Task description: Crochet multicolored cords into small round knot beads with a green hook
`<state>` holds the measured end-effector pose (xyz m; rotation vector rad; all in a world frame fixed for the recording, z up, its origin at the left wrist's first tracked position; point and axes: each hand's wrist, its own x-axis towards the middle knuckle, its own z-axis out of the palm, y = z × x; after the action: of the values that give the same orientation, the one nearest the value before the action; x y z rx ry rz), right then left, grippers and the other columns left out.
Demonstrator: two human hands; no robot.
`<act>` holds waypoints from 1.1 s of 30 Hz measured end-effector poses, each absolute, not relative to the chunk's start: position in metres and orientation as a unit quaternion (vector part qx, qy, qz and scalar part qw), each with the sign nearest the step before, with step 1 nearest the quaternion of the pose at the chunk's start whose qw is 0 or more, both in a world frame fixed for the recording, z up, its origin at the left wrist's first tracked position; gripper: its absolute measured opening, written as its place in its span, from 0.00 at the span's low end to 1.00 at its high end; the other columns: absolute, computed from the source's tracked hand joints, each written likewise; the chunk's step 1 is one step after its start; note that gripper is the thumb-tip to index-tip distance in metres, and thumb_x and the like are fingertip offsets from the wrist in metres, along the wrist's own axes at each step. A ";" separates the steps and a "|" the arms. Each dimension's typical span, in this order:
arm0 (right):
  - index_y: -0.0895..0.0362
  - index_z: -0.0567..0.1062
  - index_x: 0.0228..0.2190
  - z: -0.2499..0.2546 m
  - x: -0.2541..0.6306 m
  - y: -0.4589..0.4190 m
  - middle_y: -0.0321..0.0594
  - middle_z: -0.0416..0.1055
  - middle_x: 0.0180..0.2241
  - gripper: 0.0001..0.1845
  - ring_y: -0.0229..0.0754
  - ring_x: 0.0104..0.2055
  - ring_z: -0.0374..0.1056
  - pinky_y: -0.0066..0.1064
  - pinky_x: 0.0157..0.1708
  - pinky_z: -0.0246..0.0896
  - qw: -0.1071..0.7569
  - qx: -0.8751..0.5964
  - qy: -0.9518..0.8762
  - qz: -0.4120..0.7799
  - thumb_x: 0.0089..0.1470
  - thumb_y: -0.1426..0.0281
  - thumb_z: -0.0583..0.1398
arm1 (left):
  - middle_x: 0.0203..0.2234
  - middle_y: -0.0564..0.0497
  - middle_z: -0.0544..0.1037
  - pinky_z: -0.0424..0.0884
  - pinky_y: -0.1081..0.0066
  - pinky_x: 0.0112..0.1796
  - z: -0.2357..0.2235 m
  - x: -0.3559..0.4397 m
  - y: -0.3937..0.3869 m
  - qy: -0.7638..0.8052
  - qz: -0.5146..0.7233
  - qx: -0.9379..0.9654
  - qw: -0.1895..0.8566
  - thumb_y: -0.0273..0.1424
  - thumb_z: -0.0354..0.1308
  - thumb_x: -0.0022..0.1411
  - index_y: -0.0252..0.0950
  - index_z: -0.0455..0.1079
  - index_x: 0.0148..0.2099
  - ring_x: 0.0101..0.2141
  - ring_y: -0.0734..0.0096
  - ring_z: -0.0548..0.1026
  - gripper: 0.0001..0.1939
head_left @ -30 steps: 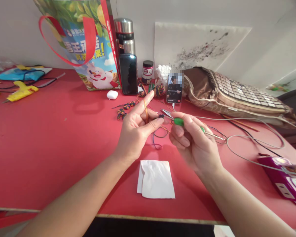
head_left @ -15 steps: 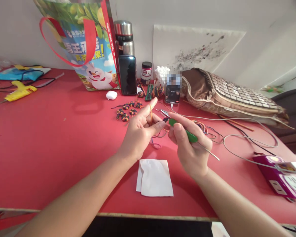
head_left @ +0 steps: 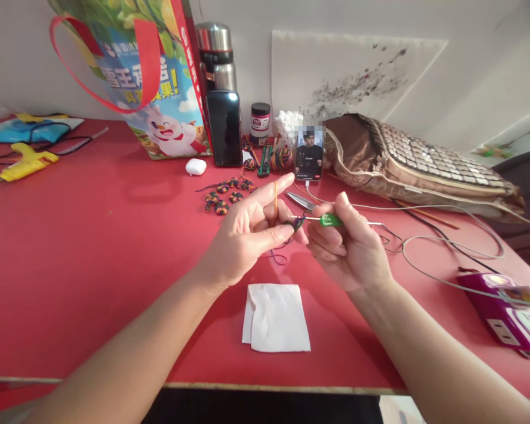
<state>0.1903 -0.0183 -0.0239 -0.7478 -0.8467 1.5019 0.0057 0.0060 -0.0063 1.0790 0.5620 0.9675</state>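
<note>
My left hand (head_left: 249, 235) pinches a small dark multicoloured piece of crochet (head_left: 297, 222) between thumb and fingers. An orange strand of yarn (head_left: 275, 197) loops over its raised index finger. In my right hand (head_left: 351, 247) is a crochet hook (head_left: 330, 220) with a green grip, held closed and nearly level; its thin metal tip reaches the crochet piece. Whether the tip sits inside a stitch is too small to tell. Behind my fingers lies a pair of pointed metal scissors (head_left: 299, 200), their handles hidden. Loose yarn (head_left: 279, 258) trails below the left hand.
Several finished dark-and-orange knotted pieces (head_left: 221, 207) lie behind my left hand. A folded white tissue (head_left: 279, 318) is in front. At the back stand a phone (head_left: 310, 153), a dark phone (head_left: 224, 129) and a shopping bag (head_left: 172, 132). A purple power strip (head_left: 497, 312) sits right, its cable crossing the table.
My right hand has rolled, bringing the hook from a slant to nearly level, its tip now at the crochet piece. The left hand keeps its pinch. The view has shifted slightly.
</note>
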 end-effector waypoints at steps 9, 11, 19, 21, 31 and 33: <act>0.54 0.81 0.24 -0.021 0.205 -0.015 0.23 0.46 0.12 0.29 0.30 0.12 0.38 0.28 0.13 0.37 0.574 -0.388 -0.407 0.595 0.55 0.41 0.72 | 0.32 0.51 0.81 0.72 0.67 0.33 -0.004 0.003 0.000 0.247 0.389 0.568 0.682 0.23 0.65 0.65 0.38 0.67 0.76 0.33 0.65 0.81 0.38; 0.54 0.81 0.23 -0.018 0.207 -0.016 0.24 0.47 0.11 0.31 0.30 0.12 0.40 0.29 0.13 0.38 0.578 -0.405 -0.416 0.574 0.54 0.39 0.72 | 0.32 0.51 0.81 0.71 0.67 0.33 -0.002 0.002 -0.001 0.254 0.377 0.582 0.674 0.23 0.64 0.66 0.36 0.65 0.77 0.33 0.66 0.80 0.39; 0.54 0.80 0.18 -0.010 0.211 -0.019 0.28 0.50 0.10 0.31 0.31 0.13 0.43 0.31 0.16 0.35 0.576 -0.426 -0.444 0.538 0.53 0.42 0.73 | 0.31 0.51 0.80 0.71 0.64 0.37 0.005 0.004 -0.002 0.291 0.339 0.613 0.652 0.21 0.62 0.64 0.29 0.56 0.80 0.33 0.64 0.78 0.45; 0.54 0.81 0.18 -0.010 0.211 -0.019 0.28 0.50 0.10 0.29 0.32 0.13 0.43 0.31 0.16 0.35 0.581 -0.425 -0.445 0.532 0.54 0.45 0.74 | 0.30 0.52 0.79 0.72 0.64 0.37 0.005 0.005 -0.002 0.294 0.341 0.612 0.650 0.20 0.62 0.62 0.26 0.55 0.80 0.33 0.65 0.78 0.46; 0.54 0.85 0.21 -0.010 0.209 -0.021 0.32 0.55 0.11 0.23 0.33 0.15 0.45 0.31 0.17 0.34 0.610 -0.431 -0.448 0.492 0.57 0.50 0.74 | 0.29 0.54 0.77 0.71 0.64 0.38 -0.003 0.006 0.000 0.301 0.368 0.599 0.645 0.19 0.63 0.62 0.32 0.60 0.79 0.33 0.67 0.77 0.44; 0.54 0.86 0.22 -0.009 0.207 -0.022 0.34 0.58 0.12 0.22 0.33 0.15 0.46 0.31 0.18 0.34 0.618 -0.434 -0.450 0.477 0.56 0.50 0.75 | 0.29 0.55 0.76 0.72 0.63 0.39 -0.003 0.006 0.001 0.315 0.370 0.596 0.640 0.19 0.62 0.62 0.29 0.57 0.80 0.33 0.67 0.77 0.45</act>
<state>0.2075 -0.0220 -0.0085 -0.9979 -1.0352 1.0981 0.0063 0.0006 -0.0031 1.3589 0.7175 0.8430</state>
